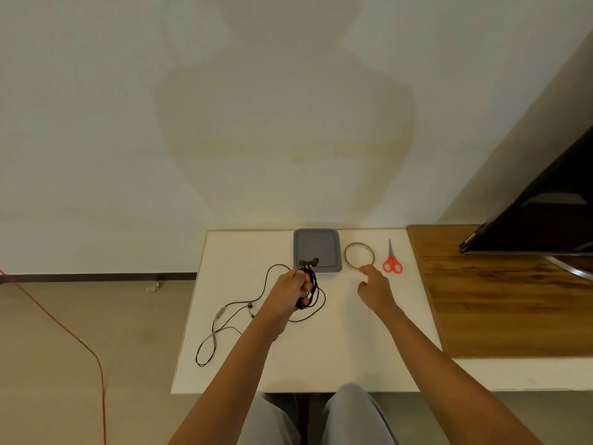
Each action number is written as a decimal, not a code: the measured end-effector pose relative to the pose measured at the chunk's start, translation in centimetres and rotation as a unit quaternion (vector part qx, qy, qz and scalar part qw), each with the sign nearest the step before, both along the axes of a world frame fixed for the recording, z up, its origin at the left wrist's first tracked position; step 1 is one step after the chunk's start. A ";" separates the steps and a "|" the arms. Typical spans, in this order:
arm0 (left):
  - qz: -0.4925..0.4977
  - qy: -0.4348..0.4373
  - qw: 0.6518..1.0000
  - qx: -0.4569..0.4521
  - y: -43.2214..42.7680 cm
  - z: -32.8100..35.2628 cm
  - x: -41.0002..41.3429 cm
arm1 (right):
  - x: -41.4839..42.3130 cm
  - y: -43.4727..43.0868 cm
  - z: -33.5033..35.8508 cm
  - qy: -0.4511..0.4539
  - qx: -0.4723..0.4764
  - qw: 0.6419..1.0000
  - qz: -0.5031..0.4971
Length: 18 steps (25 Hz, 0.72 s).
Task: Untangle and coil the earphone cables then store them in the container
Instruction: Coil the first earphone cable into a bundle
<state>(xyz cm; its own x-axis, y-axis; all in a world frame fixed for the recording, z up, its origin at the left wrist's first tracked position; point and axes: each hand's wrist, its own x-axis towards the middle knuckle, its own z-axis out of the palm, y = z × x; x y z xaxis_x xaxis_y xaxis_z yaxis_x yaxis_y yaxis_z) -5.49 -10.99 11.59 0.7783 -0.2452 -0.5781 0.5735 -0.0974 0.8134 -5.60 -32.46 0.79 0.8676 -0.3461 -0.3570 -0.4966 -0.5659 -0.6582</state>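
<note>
One bundle of black earphone cable (313,293) is clamped in the left grip (290,292) just above the white worktop (337,348), its loose length trailing left across the surface. Just beyond lies the grey container (317,250). The right grip (373,289), fingers apart and holding nothing, is beside a thin ring (346,255); red scissors (392,263) lie further right.

Light was soft and even, probably from behind the person, whose broad shadow (282,130) fell on the wall (96,123). Edges bowed with wide-angle distortion; detail was slightly soft.
</note>
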 end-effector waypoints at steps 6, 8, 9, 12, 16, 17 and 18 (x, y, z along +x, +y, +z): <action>0.003 0.022 0.999 0.026 -0.3 -3.4 1.1 | 3.0 -1.8 -4.4 0.032 -0.170 0.977 0.128; 0.007 0.023 0.999 0.026 -0.2 -3.7 1.1 | 2.9 -1.6 -4.7 0.002 -0.259 0.956 0.139; 0.009 0.024 0.999 0.026 -0.1 -3.8 1.1 | 2.6 -1.4 -4.8 -0.009 -0.296 0.943 0.152; 0.016 0.022 0.999 0.026 0.1 -3.2 0.7 | 0.7 -0.5 -4.5 -0.010 -0.286 0.947 0.145; 0.052 0.009 0.999 0.010 0.3 0.1 0.1 | -1.0 2.3 1.1 -0.082 0.052 0.994 -0.059; 0.066 0.006 0.998 0.000 0.4 1.5 -0.1 | -1.5 3.1 3.7 -0.094 0.128 0.984 -0.081; 0.079 0.005 0.997 -0.008 0.5 2.9 -0.4 | -2.0 3.9 6.4 -0.107 0.207 0.969 -0.086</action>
<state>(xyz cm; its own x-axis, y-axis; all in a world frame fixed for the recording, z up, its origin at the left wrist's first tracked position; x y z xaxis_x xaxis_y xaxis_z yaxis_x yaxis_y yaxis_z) -5.93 -10.53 14.48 0.8021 -0.1303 -0.5828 0.5886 0.0075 0.8084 -7.61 -28.52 7.15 0.8796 -0.3572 -0.3143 -0.3871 -0.1533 -0.9092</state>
